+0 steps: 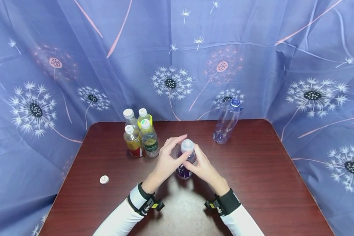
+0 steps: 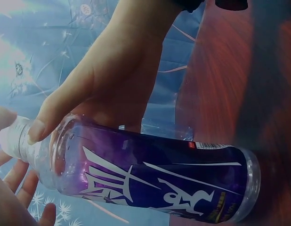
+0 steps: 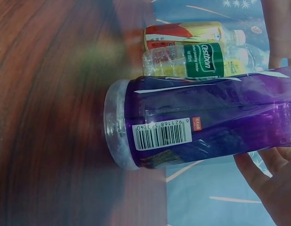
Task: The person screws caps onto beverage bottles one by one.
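A clear bottle with a purple label (image 1: 184,171) stands upright on the table before me, topped by a translucent whitish cap (image 1: 187,145). My left hand (image 1: 168,158) has its thumb and fingers around the cap; in the left wrist view its fingers (image 2: 16,176) curl beside the cap. My right hand (image 1: 206,167) grips the bottle around its shoulder, with the thumb against the neck. The right wrist view shows the bottle's barcode side, and some right-hand fingers (image 3: 258,172) at the bottle. The label's front is partly hidden by the hands in the head view.
Several capped bottles (image 1: 133,141) stand grouped at the back left. An empty clear bottle with a blue cap (image 1: 225,123) stands at the back right. A loose white cap (image 1: 104,179) lies on the left of the red-brown table (image 1: 253,164). A patterned blue curtain (image 1: 171,39) hangs behind.
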A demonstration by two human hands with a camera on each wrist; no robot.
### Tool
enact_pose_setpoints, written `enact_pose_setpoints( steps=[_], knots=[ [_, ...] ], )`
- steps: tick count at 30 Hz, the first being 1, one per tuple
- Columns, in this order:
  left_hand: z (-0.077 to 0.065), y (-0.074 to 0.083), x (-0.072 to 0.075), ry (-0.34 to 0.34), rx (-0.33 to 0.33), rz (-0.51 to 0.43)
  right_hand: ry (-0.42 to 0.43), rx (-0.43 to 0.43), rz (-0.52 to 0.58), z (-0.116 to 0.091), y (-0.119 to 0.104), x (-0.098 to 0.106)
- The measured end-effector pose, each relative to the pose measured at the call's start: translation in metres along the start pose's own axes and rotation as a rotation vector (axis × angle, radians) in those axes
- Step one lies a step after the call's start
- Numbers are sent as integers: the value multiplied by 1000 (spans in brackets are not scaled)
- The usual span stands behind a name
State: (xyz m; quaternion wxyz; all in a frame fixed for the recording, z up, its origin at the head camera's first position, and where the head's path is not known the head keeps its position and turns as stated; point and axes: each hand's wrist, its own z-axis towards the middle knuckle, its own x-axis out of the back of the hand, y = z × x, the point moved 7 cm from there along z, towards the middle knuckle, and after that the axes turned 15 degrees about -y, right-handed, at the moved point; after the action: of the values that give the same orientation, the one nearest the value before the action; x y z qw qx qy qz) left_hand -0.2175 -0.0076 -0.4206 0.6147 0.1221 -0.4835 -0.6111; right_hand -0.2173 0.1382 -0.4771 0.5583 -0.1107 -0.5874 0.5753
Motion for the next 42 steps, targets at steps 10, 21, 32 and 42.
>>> enact_pose_setpoints(
  steps=[10,21,32,42],
  knots=[
    [1,1,-1,53,-35,41,-5,-15,13,0,2,-1],
    [2,3,-1,69,-45,56,-7,-22,46,-1,1,0],
    [0,-1,-4,38,-30,-8,12,2,10,-1,-2,-1],
    [1,-3,-4,36,-3,-12,14,1,18,-1,-1,-1]
  ],
)
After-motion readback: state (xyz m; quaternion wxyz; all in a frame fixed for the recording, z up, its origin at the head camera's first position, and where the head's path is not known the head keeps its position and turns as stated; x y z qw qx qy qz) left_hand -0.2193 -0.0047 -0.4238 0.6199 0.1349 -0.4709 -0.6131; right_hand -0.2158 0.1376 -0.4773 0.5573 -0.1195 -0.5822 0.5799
